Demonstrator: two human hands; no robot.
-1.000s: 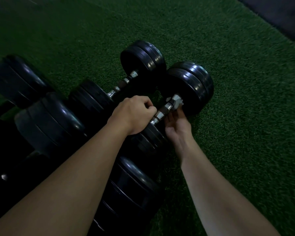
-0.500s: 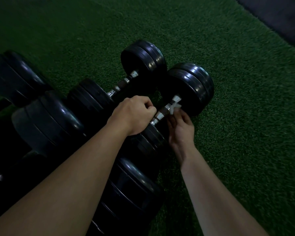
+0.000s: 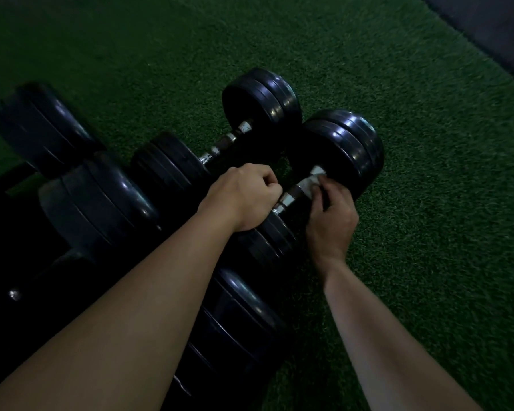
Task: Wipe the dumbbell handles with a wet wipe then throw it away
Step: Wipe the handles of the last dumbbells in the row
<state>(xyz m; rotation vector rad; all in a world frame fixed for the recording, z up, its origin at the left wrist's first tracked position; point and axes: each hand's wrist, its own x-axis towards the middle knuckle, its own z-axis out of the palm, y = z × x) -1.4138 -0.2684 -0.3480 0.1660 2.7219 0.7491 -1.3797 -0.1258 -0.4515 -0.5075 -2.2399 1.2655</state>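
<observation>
My left hand (image 3: pixel 244 197) grips the near end of the dumbbell handle (image 3: pixel 291 197) against rolling, my right hand (image 3: pixel 331 222) pinches the wet wipe (image 3: pixel 311 183) at its far end; I should wrap and twist.

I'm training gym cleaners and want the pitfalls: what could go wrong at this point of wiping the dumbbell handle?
1. The left hand grips the near end of the handle, so that stretch may go unwiped.
2. The right hand only pinches the small wet wipe; it could slip onto the turf.
3. The second dumbbell lies close beside; a roll might pinch knuckles.
</observation>
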